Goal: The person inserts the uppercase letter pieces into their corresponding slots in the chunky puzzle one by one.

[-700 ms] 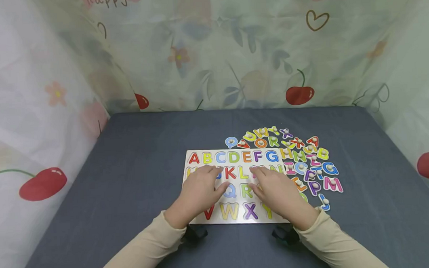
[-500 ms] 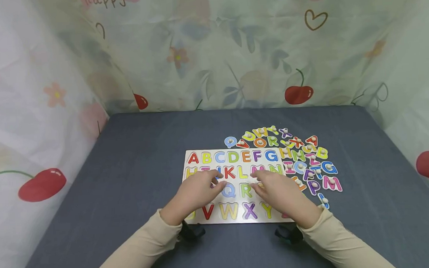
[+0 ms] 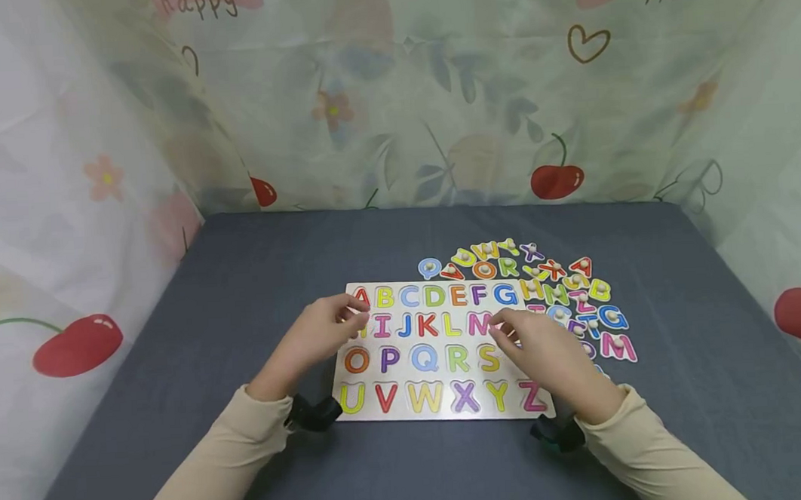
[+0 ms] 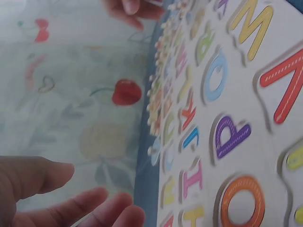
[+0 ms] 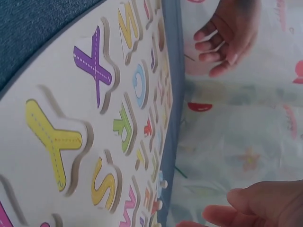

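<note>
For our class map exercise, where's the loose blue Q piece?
In the head view, the blue Q piece lies just beyond the far edge of the board, leftmost of the loose letters, beside the red V piece.

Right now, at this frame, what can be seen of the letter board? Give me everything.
The letter board is a thin, pale rectangle, perhaps wood, with four rows of sunken, brightly coloured letter shapes; those that show hold no piece. It lies flat on the dark tabletop. Loose letters crowd its far and right edges. The left hand and right hand hang over it, hiding parts, apparently without touching.
</note>
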